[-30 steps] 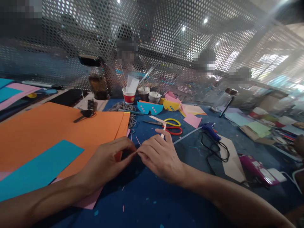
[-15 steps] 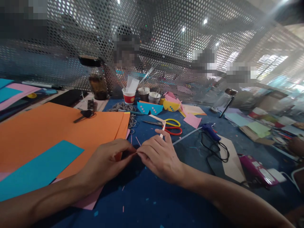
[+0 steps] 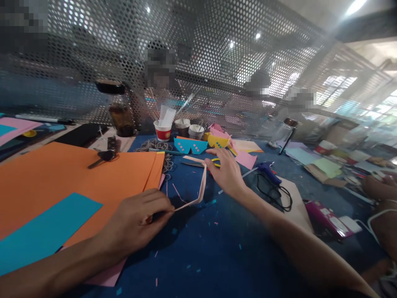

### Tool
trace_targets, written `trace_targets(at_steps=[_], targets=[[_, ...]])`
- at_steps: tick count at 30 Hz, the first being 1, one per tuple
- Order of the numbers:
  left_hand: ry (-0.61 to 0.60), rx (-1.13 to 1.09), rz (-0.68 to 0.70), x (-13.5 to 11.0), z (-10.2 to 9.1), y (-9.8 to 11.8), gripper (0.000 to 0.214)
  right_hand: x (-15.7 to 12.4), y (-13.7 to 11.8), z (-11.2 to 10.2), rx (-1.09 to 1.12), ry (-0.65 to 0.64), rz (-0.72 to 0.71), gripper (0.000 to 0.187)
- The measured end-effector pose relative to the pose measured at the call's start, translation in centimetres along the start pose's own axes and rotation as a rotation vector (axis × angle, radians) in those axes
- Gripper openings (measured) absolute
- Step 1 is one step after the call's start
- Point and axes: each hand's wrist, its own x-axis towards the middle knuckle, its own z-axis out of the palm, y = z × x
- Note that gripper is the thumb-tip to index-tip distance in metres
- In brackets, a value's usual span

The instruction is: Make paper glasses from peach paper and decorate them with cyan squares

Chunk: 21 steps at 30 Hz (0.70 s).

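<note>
Judgement: pinch the folded pale-pink paper strip (image 3: 202,186) lightly so its creases stay crisp; keep its upper end from snagging on the scissors (image 3: 192,164). Strip: centre of frame, bent. Left hand (image 3: 145,219): thumb and fingers pinched on its lower end. Right hand (image 3: 228,171): fingers loosely spread over the scissors' handles; contact unclear.
</note>
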Motion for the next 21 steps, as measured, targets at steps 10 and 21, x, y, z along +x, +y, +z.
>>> trace_targets(at_steps=[10, 21], targets=[[-0.023, 0.060, 0.188, 0.2, 0.0, 0.3, 0.021, 0.9, 1.1, 1.3, 0.211, -0.211, 0.121, 0.020], [0.006, 0.093, 0.164, 0.2, -0.1, 1.1, 0.024, 0.5, 0.2, 0.8, 0.253, -0.132, 0.136, 0.009]])
